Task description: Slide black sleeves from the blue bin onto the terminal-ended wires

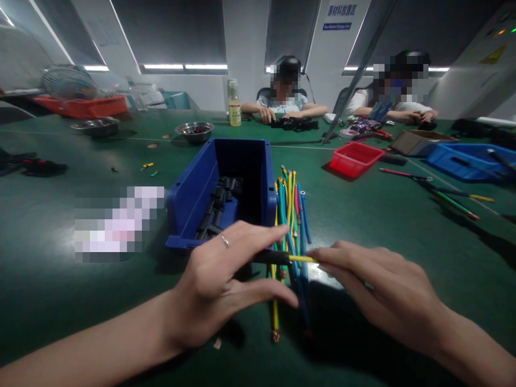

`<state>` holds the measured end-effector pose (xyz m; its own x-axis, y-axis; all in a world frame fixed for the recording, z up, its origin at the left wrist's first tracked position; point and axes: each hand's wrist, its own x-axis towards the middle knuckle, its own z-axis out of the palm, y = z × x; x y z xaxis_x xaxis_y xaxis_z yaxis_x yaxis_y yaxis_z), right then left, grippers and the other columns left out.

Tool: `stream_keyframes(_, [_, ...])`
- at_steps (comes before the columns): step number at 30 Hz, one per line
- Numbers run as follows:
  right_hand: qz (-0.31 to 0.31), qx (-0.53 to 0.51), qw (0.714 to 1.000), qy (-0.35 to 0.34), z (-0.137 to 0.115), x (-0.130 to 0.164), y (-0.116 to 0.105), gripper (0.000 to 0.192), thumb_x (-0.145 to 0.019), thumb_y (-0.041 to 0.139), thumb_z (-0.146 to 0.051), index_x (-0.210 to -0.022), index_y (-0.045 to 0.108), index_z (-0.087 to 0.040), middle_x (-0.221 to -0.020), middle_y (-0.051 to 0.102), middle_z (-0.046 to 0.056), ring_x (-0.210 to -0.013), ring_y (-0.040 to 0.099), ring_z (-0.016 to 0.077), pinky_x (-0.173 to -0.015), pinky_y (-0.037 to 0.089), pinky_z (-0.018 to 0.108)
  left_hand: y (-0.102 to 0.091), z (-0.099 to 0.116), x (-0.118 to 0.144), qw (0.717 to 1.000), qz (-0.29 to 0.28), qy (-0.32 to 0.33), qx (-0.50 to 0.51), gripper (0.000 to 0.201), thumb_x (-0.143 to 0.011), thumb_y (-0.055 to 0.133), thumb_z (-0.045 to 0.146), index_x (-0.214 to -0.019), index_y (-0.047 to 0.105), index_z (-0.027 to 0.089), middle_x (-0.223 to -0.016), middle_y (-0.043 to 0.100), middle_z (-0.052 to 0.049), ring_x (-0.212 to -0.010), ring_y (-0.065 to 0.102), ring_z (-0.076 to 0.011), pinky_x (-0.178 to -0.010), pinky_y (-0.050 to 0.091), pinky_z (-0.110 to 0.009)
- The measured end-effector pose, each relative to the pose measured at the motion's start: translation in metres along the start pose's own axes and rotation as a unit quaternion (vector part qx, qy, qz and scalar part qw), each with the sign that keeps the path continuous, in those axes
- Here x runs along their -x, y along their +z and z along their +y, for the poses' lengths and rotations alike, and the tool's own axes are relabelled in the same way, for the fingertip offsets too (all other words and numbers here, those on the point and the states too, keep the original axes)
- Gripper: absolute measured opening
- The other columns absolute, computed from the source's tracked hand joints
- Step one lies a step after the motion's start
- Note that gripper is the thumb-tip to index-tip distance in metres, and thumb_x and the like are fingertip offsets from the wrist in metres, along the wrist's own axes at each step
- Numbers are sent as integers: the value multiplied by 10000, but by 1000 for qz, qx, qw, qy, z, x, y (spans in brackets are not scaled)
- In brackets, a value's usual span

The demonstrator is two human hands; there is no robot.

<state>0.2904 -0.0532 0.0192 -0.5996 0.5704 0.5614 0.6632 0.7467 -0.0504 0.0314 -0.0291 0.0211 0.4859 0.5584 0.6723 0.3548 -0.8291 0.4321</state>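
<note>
Left hand pinching black sleeve, probably heat-shrink tube, right hand gripping yellow wire entering it; wire bundle beneath, blue bin at eleven o'clock on bench.

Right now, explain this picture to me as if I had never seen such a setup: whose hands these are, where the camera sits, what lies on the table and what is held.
The picture comes from a camera worn on a person's head, looking forward and down, so the two bare hands at the bottom are that person's own. The left hand, with a ring on one finger, pinches a short black sleeve that sits on a yellow wire; the right hand holds that wire's other side. Beneath them on the green table lies a bundle of coloured wires. Beside it stands a blue bin with more black sleeves inside. Farther back are a red tray, a metal bowl and a bottle. Two other people sit across the table at their own work.
</note>
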Motion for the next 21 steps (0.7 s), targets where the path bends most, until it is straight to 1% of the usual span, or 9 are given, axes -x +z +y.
stream_keyframes(2, [13,17,1000,15,10,1,-4,162,-1029,423,-188,-1105,554,-245,-784,697,-27,-579,625,86,-543,443,208,-9,-6,-5,994,27,10,-104,660,-871,620,590,-1352,558,142,-1220,677,-128,-1116,649,-221,-974,539,-327])
stream_keyframes(4, [16,41,997,65,30,9,-8,117,-1007,470,-241,-1037,584,-242,-774,701,-16,-568,628,101,-541,456,222,-19,-15,-10,981,42,-18,-188,670,-971,346,665,-1258,620,125,-1203,655,-151,-1151,606,-265,-1017,499,-424])
stream_keyframes(6, [-15,64,980,187,59,28,-13,172,-985,479,-336,-958,604,-221,-765,700,15,-567,629,132,-550,475,261,-24,-25,-13,963,-64,-105,-240,680,-1002,250,650,-1203,650,138,-1194,659,-149,-1142,603,-293,-992,499,-473])
stream_keyframes(9, [-122,105,930,329,109,74,-23,316,-948,457,-477,-870,615,-215,-846,688,88,-689,647,206,-595,490,335,-23,-37,-10,920,-246,-148,-267,647,-1019,209,610,-1175,679,194,-1176,686,-125,-1086,637,-305,-908,525,-471])
stream_keyframes(13, [-106,252,873,404,149,114,-38,587,-891,272,-733,-746,555,-239,-751,583,146,-683,580,297,-607,472,465,-20,-40,-7,909,-314,-138,-238,566,-1047,205,478,-1042,714,231,-987,715,-77,-928,677,-264,-774,528,-393])
stream_keyframes(16, [-60,292,901,316,128,90,-23,604,-959,191,-592,-986,625,-173,-982,610,225,-945,577,387,-812,465,582,-22,-35,-11,907,-339,-140,-205,562,-1056,203,466,-973,716,253,-927,719,-32,-868,694,-207,-765,521,-333])
stream_keyframes(18, [-83,230,935,256,95,54,3,463,-1007,262,-463,-1155,601,-184,-1083,641,160,-991,595,295,-848,508,455,-24,-30,-13,908,-348,-154,-175,563,-1054,208,500,-956,714,272,-943,735,-6,-880,704,-178,-785,524,-299])
stream_keyframes(19, [-99,141,958,228,78,35,18,401,-1019,299,-380,-1225,578,-178,-1136,634,153,-1011,593,263,-859,511,415,-25,-28,-13,910,-346,-162,-162,568,-1050,208,519,-959,714,277,-968,744,-4,-897,709,-177,-799,528,-295])
stream_keyframes(21, [-132,44,973,182,53,1,43,341,-1023,323,-301,-1199,589,-180,-1121,624,148,-972,575,248,-840,509,407,-26,-26,-12,920,-319,-172,-148,566,-1035,228,558,-986,719,281,-1022,760,-15,-936,718,-196,-818,540,-306])
